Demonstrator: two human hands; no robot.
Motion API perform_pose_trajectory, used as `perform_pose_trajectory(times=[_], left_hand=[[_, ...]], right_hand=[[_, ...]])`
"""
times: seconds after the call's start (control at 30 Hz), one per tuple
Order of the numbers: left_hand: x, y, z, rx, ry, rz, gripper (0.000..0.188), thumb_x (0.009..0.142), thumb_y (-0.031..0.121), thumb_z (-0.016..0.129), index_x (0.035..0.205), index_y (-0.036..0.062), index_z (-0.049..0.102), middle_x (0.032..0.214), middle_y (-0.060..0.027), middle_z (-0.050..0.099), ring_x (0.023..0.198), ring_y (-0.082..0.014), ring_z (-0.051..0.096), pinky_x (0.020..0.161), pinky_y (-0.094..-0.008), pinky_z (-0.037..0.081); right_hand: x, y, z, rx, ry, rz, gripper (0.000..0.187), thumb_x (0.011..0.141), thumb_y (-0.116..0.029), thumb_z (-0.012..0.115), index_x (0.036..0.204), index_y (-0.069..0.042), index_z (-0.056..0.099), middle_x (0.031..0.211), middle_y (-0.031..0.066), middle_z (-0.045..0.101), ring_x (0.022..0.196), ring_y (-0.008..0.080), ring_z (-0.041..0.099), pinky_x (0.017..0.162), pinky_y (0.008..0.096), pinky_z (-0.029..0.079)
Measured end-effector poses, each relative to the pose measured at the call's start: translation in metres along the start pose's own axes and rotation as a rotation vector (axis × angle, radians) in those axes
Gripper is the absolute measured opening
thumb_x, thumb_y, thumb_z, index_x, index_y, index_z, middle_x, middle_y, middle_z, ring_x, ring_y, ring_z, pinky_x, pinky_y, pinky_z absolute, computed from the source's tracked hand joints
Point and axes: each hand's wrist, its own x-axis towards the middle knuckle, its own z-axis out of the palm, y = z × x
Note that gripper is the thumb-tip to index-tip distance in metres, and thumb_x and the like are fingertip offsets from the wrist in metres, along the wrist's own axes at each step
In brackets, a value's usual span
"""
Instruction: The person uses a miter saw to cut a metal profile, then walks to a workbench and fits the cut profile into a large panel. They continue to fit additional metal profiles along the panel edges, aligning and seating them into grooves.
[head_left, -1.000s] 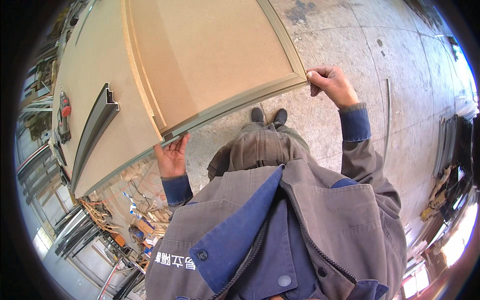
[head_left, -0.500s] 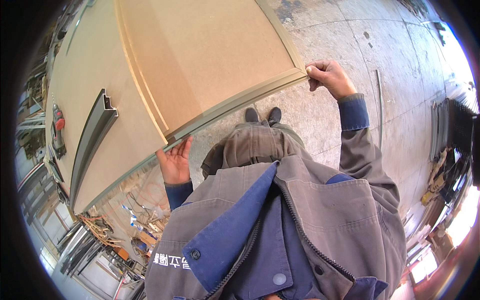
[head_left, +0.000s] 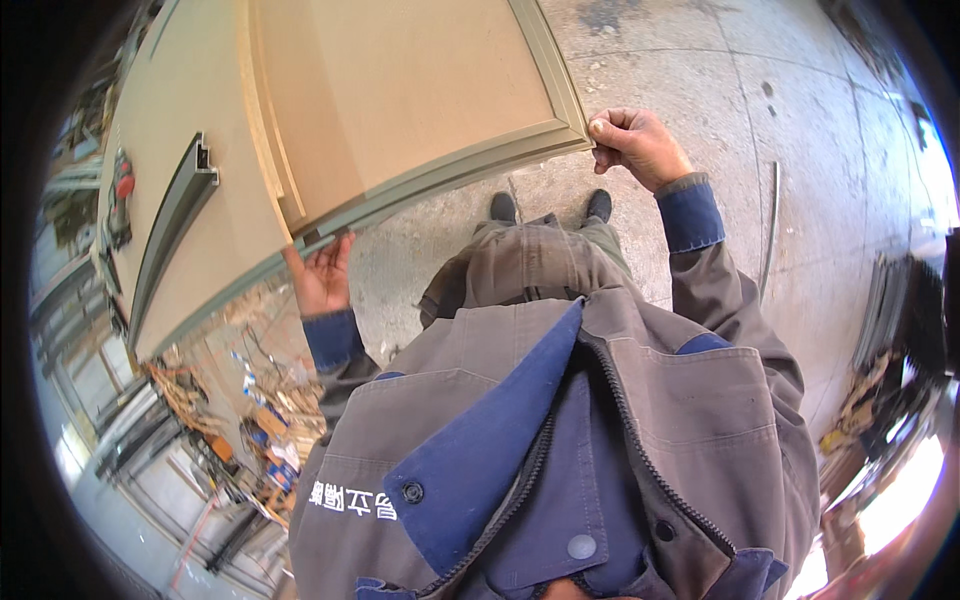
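A large framed panel, tan with a grey-brown metal frame, lies in front of me on a bigger tan board. My right hand pinches the frame's near right corner between thumb and fingers. At the panel's near left end, my left hand is palm up against the edge, thumb on one side and fingers along the metal frame. Its fingertips are partly hidden at the edge. A wooden strip runs along the panel's left side.
On the board's left lie a dark grey metal profile and a red-and-grey power drill. Scraps and offcuts litter the floor at lower left. A thin metal strip lies on the concrete floor. Dark stacked material stands at right.
The panel's near edge and both hands sit slightly farther left and higher in view. My feet are wider apart. Both hands keep their places on the frame.
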Motion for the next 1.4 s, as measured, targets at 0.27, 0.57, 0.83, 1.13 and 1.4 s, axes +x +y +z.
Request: perform_pose_trajectory(times=[0.27, 0.57, 0.83, 1.13, 1.4], left_hand=[[0.002, -0.002, -0.003, 0.033, 0.198, 0.108, 0.092, 0.072, 0.062, 0.077, 0.119, -0.0122, 0.05, 0.114, -0.0246, 0.06, 0.107, -0.0426, 0.06, 0.09, -0.0434, 0.058], [-0.011, -0.006, 0.021, 0.059, 0.238, 0.133, 0.09, 0.076, 0.065, 0.07, 0.12, -0.0098, 0.05, 0.116, -0.0227, 0.059, 0.103, -0.0367, 0.062, 0.091, -0.0443, 0.057], [-0.015, -0.005, 0.025, 0.045, 0.233, 0.142, 0.086, 0.078, 0.064, 0.07, 0.119, -0.0093, 0.051, 0.114, -0.0199, 0.062, 0.105, -0.0322, 0.062, 0.091, -0.047, 0.057], [-0.014, 0.0, 0.02, 0.064, 0.215, 0.118, 0.082, 0.076, 0.065, 0.071, 0.112, -0.008, 0.058, 0.107, -0.0199, 0.065, 0.099, -0.032, 0.065, 0.087, -0.0409, 0.059], [-0.011, 0.0, 0.017, 0.057, 0.192, 0.097, 0.084, 0.077, 0.065, 0.07, 0.115, -0.0092, 0.057, 0.104, -0.0205, 0.065, 0.097, -0.0332, 0.065, 0.087, -0.0397, 0.059]], right_hand=[[0.019, -0.006, -0.008, 0.042, -0.27, 0.104, 0.025, 0.092, -0.027, 0.069, 0.091, -0.002, 0.061, 0.074, 0.0057, 0.063, 0.062, 0.0132, 0.064, 0.063, 0.0261, 0.055], [0.03, 0.013, -0.022, 0.205, -0.376, 0.117, 0.022, 0.092, -0.022, 0.069, 0.094, 0.0, 0.063, 0.077, 0.0049, 0.063, 0.066, 0.0117, 0.063, 0.067, 0.027, 0.059], [0.008, 0.027, -0.011, 0.138, -0.229, -0.068, 0.024, 0.097, -0.01, 0.056, 0.115, 0.004, 0.062, 0.096, 0.0098, 0.068, 0.075, 0.0142, 0.065, 0.076, 0.0297, 0.057], [-0.005, 0.04, 0.001, 0.107, -0.105, -0.233, 0.031, 0.09, -0.007, 0.063, 0.118, 0.007, 0.063, 0.093, 0.0061, 0.07, 0.076, 0.0105, 0.065, 0.072, 0.0258, 0.055], [-0.015, 0.032, 0.012, -0.203, 0.091, -0.353, 0.024, 0.086, -0.004, 0.066, 0.108, 0.005, 0.067, 0.089, 0.0047, 0.068, 0.075, 0.0085, 0.062, 0.068, 0.024, 0.052]])
